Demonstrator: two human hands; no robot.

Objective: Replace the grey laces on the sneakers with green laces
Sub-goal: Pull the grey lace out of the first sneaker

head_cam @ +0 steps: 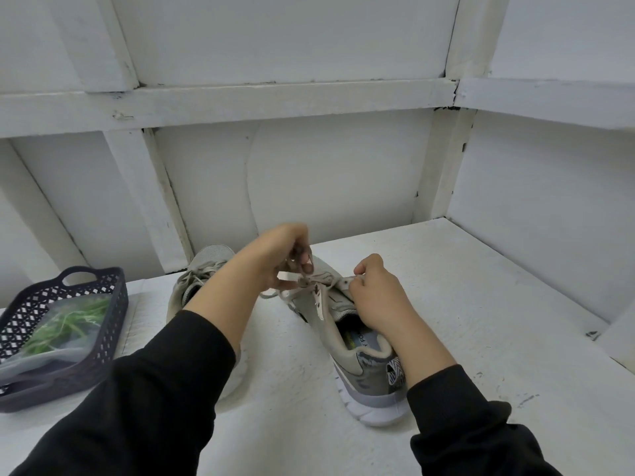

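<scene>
black sleeves [154, 389] reach to the near sneaker [364, 372]
left hand [275, 259] pinches the grey lace [290, 293] with curled fingers; right hand [376, 293] grips the eyelet edge [346, 281].

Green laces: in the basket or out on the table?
In. The green laces sit inside a clear bag in the dark basket at the left.

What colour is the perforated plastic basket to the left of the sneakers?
The perforated plastic basket is dark navy, almost black; the head view shows it best.
</scene>
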